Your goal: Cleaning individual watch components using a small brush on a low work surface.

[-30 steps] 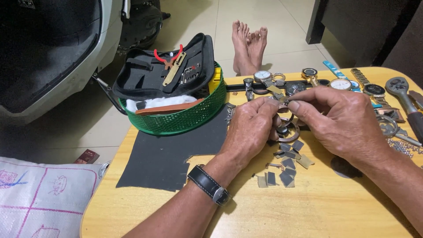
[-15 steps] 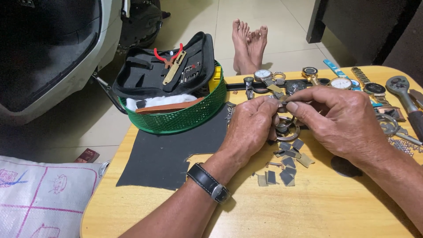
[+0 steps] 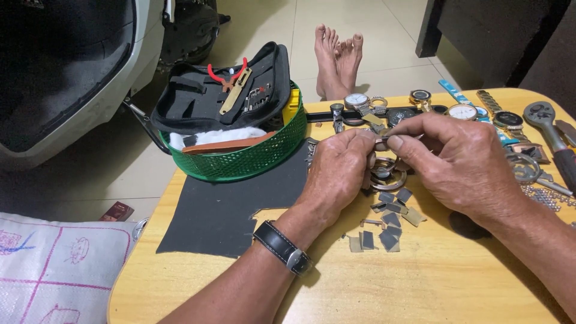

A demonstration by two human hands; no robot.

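A small metal piece (image 3: 382, 139), too small to identify, is pinched between the fingertips of both hands above the table (image 3: 420, 288). The left hand (image 3: 339, 174) and right hand (image 3: 462, 162) meet at this piece, each with thumb and forefinger closed narrowly on it; most of it is hidden by the fingers. Directly below, partly covered by the hands, lies a round watch case (image 3: 387, 175). Loose band links (image 3: 387, 225) are scattered just beneath. A dark mat (image 3: 228, 210) lies to the left, under a green basket (image 3: 240, 162) holding a black tool pouch (image 3: 222, 96). Several watches (image 3: 462, 111) line the far table edge; some are cut off at the right. Bare feet (image 3: 339, 57) rest on the floor beyond.
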